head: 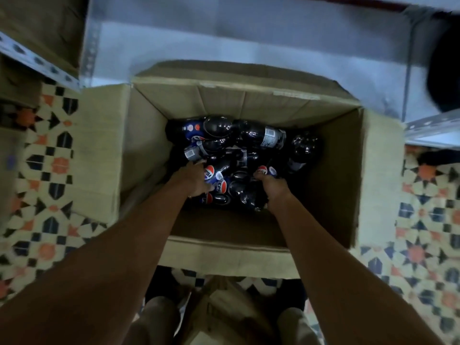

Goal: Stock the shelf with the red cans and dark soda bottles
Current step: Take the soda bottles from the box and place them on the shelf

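Several Pepsi bottles (239, 155), cardboard box (331, 170), both hands (196, 180) inside

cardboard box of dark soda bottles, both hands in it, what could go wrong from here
1. The dark plastic soda bottles lie jumbled in the brown cardboard box; lifting one may roll the others.
2. The left hand and right hand each seem to grip a bottle low in the pile, so a grip could slip.

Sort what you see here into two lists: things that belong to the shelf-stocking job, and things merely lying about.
Belongs to the job:
dark plastic soda bottles
open brown cardboard box holding them
grey metal shelf
left hand and right hand, reaching in

Just lying about:
patterned tiled floor
other cardboard boxes at left
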